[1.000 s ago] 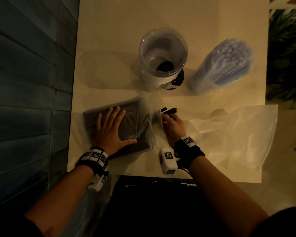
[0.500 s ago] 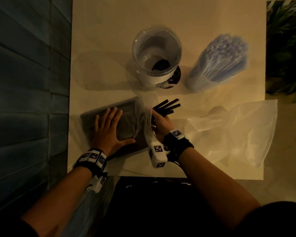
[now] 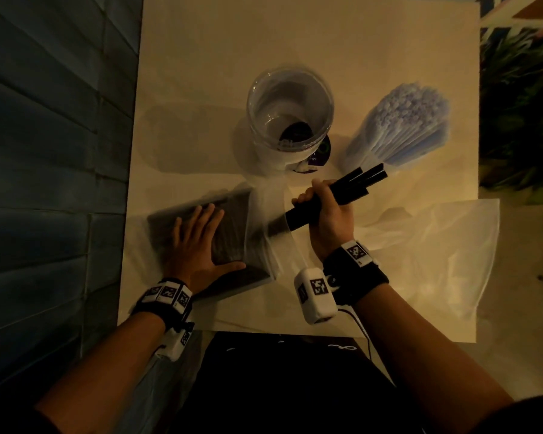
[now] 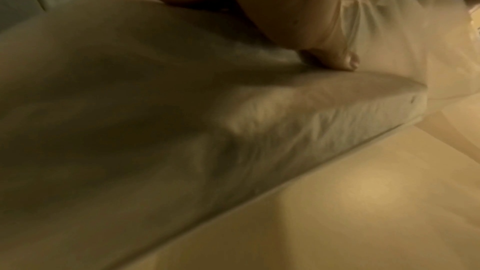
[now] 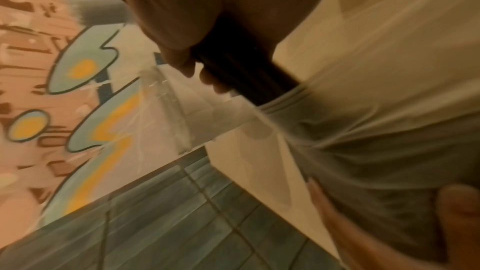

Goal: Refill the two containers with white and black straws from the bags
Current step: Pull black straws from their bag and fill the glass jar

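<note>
Black straws (image 3: 333,198) half out of their bag (image 3: 232,242), gripped by the right hand (image 3: 328,211).
Their long axis runs diagonally, free ends pointing up-right toward the white straws (image 3: 402,130); right fingers (image 3: 308,192) curl round them, left hand (image 3: 198,242) lies flat, fingers spread, on the bag on the tabletop (image 3: 201,89). The clear container (image 3: 290,111) stands beyond.

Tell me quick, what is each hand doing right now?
Left hand: open, pressing flat on the bag of black straws.
Right hand: closed around a bundle of black straws.

Left hand (image 3: 201,242): lay flat, palm down, fingers spread.
Right hand (image 3: 326,211): was raised, fingers curled tight in a fist grip.
</note>
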`<action>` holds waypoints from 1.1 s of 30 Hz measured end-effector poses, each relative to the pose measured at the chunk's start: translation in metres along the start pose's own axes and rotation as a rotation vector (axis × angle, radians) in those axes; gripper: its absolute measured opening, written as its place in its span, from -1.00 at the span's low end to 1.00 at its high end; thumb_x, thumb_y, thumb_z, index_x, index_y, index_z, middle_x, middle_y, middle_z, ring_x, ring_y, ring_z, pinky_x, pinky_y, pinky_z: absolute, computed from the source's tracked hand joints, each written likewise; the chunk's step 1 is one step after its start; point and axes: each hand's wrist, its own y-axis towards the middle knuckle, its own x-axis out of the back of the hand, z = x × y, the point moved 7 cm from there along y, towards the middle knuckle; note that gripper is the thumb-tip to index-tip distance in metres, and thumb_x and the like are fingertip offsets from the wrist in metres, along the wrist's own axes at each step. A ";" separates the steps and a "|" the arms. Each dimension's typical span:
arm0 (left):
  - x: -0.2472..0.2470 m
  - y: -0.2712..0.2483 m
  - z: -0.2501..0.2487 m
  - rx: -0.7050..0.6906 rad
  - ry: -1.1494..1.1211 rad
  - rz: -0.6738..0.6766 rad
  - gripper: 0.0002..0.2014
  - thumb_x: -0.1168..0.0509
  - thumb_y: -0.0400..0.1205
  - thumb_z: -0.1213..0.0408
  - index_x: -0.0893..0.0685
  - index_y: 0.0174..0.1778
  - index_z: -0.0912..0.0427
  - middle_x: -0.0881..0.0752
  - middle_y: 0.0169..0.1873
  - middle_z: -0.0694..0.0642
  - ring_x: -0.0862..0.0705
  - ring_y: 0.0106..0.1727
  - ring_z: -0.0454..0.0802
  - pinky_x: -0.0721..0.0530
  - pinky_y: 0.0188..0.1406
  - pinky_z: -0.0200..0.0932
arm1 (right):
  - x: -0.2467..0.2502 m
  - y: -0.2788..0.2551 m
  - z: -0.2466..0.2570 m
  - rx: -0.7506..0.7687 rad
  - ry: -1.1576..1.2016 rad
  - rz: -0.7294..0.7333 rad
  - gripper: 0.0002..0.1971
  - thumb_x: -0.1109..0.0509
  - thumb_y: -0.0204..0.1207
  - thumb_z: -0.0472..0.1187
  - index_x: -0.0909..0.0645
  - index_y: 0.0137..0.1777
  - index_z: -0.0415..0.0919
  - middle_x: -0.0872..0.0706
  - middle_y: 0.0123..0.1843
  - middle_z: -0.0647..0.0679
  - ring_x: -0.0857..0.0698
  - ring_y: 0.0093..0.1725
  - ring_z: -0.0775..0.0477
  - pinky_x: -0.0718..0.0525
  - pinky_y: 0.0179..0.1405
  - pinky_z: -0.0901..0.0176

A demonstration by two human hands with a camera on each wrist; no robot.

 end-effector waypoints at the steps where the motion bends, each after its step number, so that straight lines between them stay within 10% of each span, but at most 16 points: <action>1: 0.000 0.000 0.000 -0.005 -0.010 -0.002 0.14 -0.09 0.32 -0.67 -0.05 0.73 -0.06 -0.03 0.73 -0.05 0.10 0.74 -0.03 0.16 0.66 0.32 | -0.002 -0.001 0.004 0.029 -0.016 -0.011 -0.85 -0.40 0.58 -0.35 -0.57 -0.20 -0.17 -0.57 -0.33 -0.18 -0.63 -0.30 -0.17 -0.70 -0.09 -0.17; 11: 0.000 -0.002 -0.001 -0.020 -0.011 -0.024 0.13 -0.15 0.33 -0.61 -0.08 0.73 -0.03 -0.09 0.72 0.00 0.06 0.74 0.01 0.12 0.65 0.34 | -0.031 -0.028 0.079 0.396 -0.326 0.041 -0.63 -0.36 0.66 -0.30 -0.67 -0.39 0.01 -0.60 -0.45 -0.08 -0.57 -0.38 -0.19 -0.62 -0.14 -0.24; 24: 0.012 0.001 -0.005 0.043 -0.080 -0.021 0.18 -0.10 0.25 -0.68 -0.12 0.71 -0.03 -0.14 0.71 0.02 0.00 0.73 0.00 0.07 0.67 0.31 | -0.058 -0.049 0.158 0.724 -0.444 0.172 -0.79 -0.33 0.67 -0.39 -0.54 -0.16 -0.12 -0.59 -0.37 -0.17 -0.60 -0.38 -0.21 -0.65 -0.25 -0.05; 33: 0.068 0.024 -0.066 0.350 -1.395 -0.085 -0.61 -0.16 0.74 0.01 -0.58 0.32 0.21 -0.73 0.23 0.20 -0.74 0.24 0.01 -0.69 0.29 -0.01 | -0.105 -0.077 0.142 0.554 -0.225 0.411 -0.82 -0.32 0.63 -0.43 -0.49 -0.18 -0.21 -0.58 -0.44 -0.10 -0.56 -0.45 -0.21 -0.60 -0.28 -0.14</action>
